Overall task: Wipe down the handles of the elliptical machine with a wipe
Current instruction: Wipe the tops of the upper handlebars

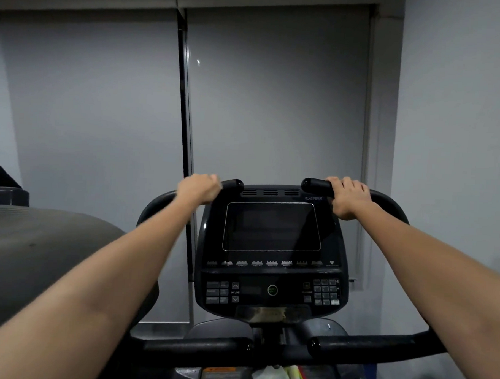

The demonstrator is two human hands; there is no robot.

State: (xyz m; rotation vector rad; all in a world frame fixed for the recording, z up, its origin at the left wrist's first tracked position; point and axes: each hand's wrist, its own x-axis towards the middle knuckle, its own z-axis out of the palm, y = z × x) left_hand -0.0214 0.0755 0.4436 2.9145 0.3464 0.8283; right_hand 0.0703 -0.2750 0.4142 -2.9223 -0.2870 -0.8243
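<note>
Hands sit level on the top bars flanking the console [272, 247]: left hand [198, 190] curls round the left handle [231, 185], right hand [348, 198] round the right handle [315, 185]. Both bars run sideways, ends pointing inward. No wipe shows in either grip; one may be hidden.

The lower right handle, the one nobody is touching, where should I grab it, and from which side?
Grab the lower right handle on its straight stretch, just outward of its rounded end cap. Come from above, hand over the top and fingers curling under. The bar lies nearly level with open space above it, probably the easiest way in.
</note>
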